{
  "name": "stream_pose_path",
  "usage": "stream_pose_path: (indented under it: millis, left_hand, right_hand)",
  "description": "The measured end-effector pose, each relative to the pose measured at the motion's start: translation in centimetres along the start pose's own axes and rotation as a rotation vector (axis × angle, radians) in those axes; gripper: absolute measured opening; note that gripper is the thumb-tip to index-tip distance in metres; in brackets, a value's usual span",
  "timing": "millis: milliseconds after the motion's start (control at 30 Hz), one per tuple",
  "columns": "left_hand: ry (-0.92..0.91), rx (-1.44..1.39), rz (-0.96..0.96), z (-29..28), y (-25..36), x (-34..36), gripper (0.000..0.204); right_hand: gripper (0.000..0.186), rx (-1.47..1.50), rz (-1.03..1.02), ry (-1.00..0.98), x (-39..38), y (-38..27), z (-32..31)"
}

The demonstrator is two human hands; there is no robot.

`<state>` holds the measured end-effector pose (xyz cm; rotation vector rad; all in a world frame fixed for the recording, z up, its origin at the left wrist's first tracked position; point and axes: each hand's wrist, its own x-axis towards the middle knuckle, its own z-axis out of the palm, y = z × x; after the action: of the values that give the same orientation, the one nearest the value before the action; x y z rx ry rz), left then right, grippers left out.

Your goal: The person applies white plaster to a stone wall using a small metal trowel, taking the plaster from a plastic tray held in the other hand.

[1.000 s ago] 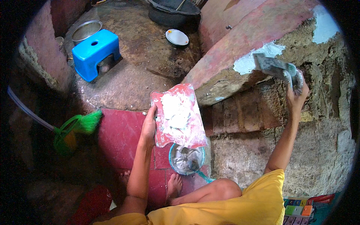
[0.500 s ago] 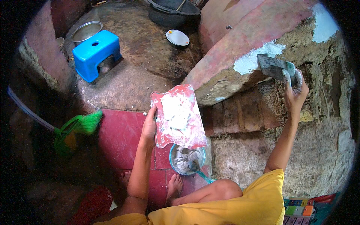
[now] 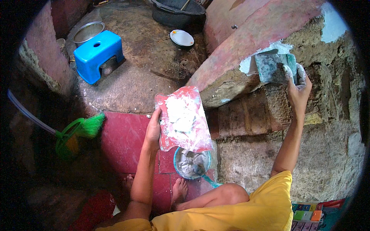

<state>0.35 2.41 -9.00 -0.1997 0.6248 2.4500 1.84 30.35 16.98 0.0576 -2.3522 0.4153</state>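
Pinching the grey scraper (image 3: 269, 69) by its green edge, the right hand (image 3: 299, 87) has it at the white patch (image 3: 246, 66) on the ledge (image 3: 235, 82); can't tell if they're touching. Left hand (image 3: 154, 127) grips the red board (image 3: 166, 141), thumb on top, fingers hidden. Tilt that board too far and the white paste (image 3: 180, 113) could slide off, imo. Scraper's free edge points left, long axis roughly sideways.
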Motion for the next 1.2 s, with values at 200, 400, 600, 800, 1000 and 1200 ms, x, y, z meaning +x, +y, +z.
stream_pose_path:
  millis: [200, 400, 600, 800, 1000, 1200]
  left_hand:
    - [0.0, -0.021, 0.008, -0.2, -0.1, 0.1, 0.046]
    - [0.0, -0.005, 0.006, 0.0, 0.1, 0.0, 0.045]
    - [0.007, 0.012, 0.006, -0.1, 0.0, 0.1, 0.044]
    - [0.019, -0.015, 0.001, 0.3, 0.2, -0.2, 0.044]
    - [0.013, 0.004, 0.001, 0.1, 0.1, -0.1, 0.044]
    - [0.032, -0.01, -0.014, 0.1, 0.0, -0.2, 0.043]
  right_hand:
    - [0.024, -0.076, 0.031, -0.003, -0.4, 0.0, -0.2]
    - [0.024, -0.067, -0.03, -0.008, -0.3, 0.4, -0.7]
    - [0.024, -0.012, -0.059, 0.035, 0.1, -0.5, 0.3]
    - [0.025, -0.153, -0.058, -0.009, -0.3, 0.4, -0.6]
    - [0.025, -0.215, -0.224, -0.055, -0.3, -1.5, 0.0]
    - [0.024, -0.382, -0.306, -0.019, 0.0, -1.9, -0.2]
